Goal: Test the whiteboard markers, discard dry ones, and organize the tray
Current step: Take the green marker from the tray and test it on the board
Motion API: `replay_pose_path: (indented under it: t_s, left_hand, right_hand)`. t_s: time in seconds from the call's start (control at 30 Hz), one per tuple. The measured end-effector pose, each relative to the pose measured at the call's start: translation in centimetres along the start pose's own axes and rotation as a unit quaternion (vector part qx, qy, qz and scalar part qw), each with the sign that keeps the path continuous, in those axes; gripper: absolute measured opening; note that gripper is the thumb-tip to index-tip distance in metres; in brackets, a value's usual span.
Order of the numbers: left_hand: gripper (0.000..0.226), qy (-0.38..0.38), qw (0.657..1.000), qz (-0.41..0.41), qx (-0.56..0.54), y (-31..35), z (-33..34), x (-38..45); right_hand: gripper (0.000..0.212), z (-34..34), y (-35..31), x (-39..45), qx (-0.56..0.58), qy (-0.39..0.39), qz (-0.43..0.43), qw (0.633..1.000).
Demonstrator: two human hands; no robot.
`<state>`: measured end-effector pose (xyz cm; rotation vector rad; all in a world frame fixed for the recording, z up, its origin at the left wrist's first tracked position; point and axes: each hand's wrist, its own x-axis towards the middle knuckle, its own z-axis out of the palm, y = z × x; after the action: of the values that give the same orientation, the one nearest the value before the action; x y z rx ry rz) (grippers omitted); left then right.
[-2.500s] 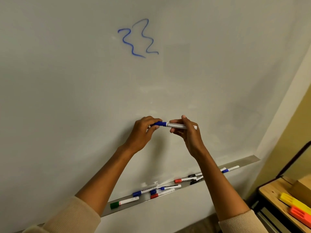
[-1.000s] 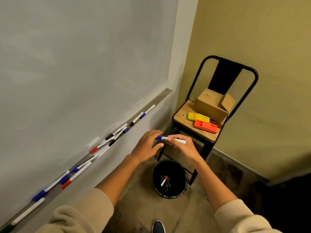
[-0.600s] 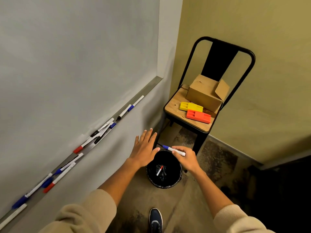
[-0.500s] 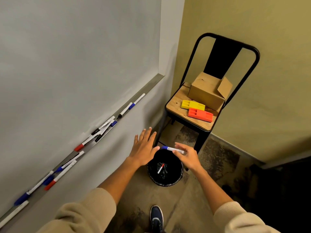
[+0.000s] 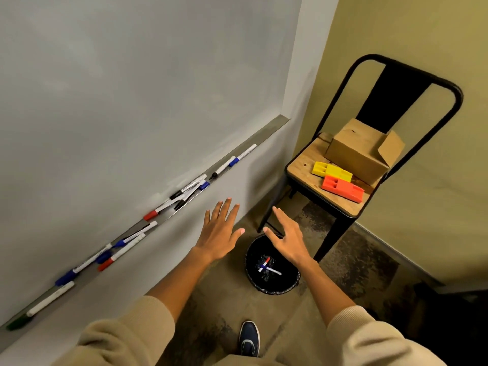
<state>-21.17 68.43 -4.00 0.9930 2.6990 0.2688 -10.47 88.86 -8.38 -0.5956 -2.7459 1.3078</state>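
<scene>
1. Head view, the grip: both hands are empty, fingers spread and straight. The left hand point(image 5: 220, 231) hovers palm-down beside the wall; the right hand point(image 5: 286, 237) hangs over the far rim of the bin point(image 5: 291, 282), holding nothing.

2. Head view, the task's things: under and just nearer than the right hand, a blue-capped marker point(image 5: 269, 269) lies in the bin, crossing a red-capped marker point(image 5: 265, 261). Left of the left hand, the tray point(image 5: 272, 128) runs along the foot of the whiteboard point(image 5: 132, 88) with a loose scatter of markers, among them a red one point(image 5: 155, 211) near the fingertips and a green one point(image 5: 18, 322) far down towards the sleeve.

3. Doing the step well: the discard looks complete, so the next move is probably back to the tray. Pick one untested marker from the tangled cluster by its barrel, so its neighbours are not swept off the shallow lip.

4. Edges and room: open floor lies between the hands and the shoe point(image 5: 249, 338). Just beyond the right hand, a chair point(image 5: 409, 75) leg stands close to the bin; its seat carries a cardboard box point(image 5: 356, 151), a yellow block point(image 5: 331, 170) and an orange block point(image 5: 343, 188). Swing leftwards, away from that leg.
</scene>
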Motion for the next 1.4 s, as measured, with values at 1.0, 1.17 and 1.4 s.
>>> replay_pose_path:
  t_s: [1.0, 1.17, 1.4]
  left_hand:
    - [0.071, 0.116, 0.929, -0.346, -0.064, -21.4, -1.3, -30.4]
    - [0.068, 0.106, 0.920, -0.372, -0.062, -25.3, -0.9, -35.3]
    - [0.068, 0.105, 0.916, -0.380, -0.074, -29.0, 0.1, -39.7]
  right_hand:
    - [0.076, 26.4, -25.6, -5.3, -0.124, -0.215, -0.357, 0.900]
    - [0.070, 31.5, -28.9, -7.9, -0.155, -0.231, -0.374, 0.885]
    - [0.060, 36.9, -32.3, -9.7, -0.267, -0.286, -0.356, 0.848]
